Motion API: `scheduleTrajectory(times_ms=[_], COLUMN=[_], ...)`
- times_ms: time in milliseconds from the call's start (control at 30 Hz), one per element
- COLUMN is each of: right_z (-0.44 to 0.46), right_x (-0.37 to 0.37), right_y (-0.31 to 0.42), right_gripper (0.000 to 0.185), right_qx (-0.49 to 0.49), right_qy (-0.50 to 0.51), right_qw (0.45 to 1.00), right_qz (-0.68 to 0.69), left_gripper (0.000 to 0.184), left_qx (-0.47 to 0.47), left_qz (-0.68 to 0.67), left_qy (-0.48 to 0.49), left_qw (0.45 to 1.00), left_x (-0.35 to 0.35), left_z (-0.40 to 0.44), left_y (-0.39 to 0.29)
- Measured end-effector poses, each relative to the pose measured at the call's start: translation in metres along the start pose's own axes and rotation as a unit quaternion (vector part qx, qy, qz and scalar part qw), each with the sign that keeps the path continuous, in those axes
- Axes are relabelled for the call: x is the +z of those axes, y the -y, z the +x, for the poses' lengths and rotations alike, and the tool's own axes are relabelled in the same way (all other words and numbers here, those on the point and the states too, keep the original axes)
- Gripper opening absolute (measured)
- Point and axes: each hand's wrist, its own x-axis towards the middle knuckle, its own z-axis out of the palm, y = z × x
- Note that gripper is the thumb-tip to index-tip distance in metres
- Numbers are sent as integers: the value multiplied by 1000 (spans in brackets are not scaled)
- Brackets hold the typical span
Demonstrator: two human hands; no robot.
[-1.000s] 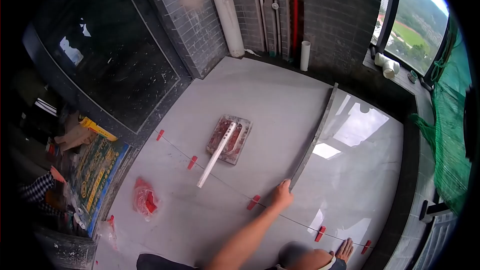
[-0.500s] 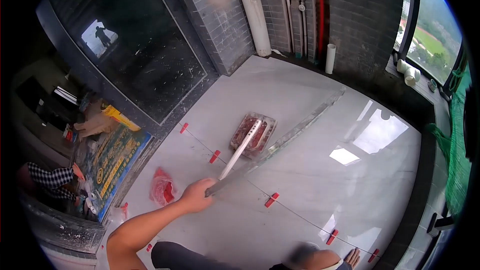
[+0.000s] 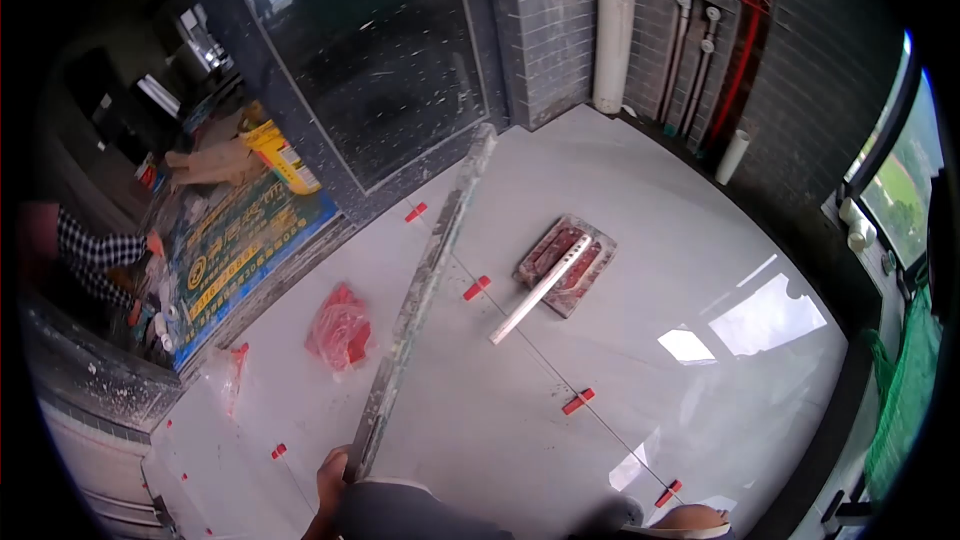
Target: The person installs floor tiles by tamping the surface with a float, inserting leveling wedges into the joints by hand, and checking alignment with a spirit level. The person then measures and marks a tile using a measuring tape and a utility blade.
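My left hand (image 3: pixel 332 480) is at the bottom edge, fingers closed around the lower end of a long, worn metal straightedge (image 3: pixel 420 295). The bar slants up across the floor tiles (image 3: pixel 480 410), its far end close to the door frame. To its right sits a tile suction lifter or tamper with a dirty rectangular base (image 3: pixel 567 265) and a pale handle (image 3: pixel 540 290). Red tile-levelling wedges (image 3: pixel 578 401) stand along the joint between the tiles. Left of the bar lies a clear plastic bag with red pieces (image 3: pixel 340 328). My right hand is out of sight.
A glass door (image 3: pixel 370 70) stands at the back left. Beyond the sill, a person in a checked sleeve (image 3: pixel 90 250) is beside a blue printed mat (image 3: pixel 225 265) and a yellow bag (image 3: pixel 282 155). A white pipe stub (image 3: pixel 733 157) rises near the wall; green netting (image 3: pixel 905 380) hangs right.
My left hand has drawn back toward me, and the straightedge has swung left, off the tool's handle. My right hand, flat on the tiles before, has left view. The camera view has turned.
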Motion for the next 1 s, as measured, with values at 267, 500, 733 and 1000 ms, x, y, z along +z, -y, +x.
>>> scheduleTrajectory(times_ms=[267,500,733,1000], right_z=[77,135,232,176], right_x=[-37,-47,11,-31], right_y=[70,166,225,293], right_gripper=[81,70,59,79], right_qx=[65,-28,-235,-326], right_qy=[69,86,-13,91], right_qw=[991,992,966,940], right_qz=[89,91,105,44], left_gripper=[30,18,14,10], left_qx=[-198,-238,-362,-524], left_qz=[61,27,46,78], left_qy=[-160,-261,-367,-422], left_qw=[965,935,856,735], left_x=[-27,-18,-24,11], left_z=[-131,-208,-228,-284], left_y=[47,143,128,185])
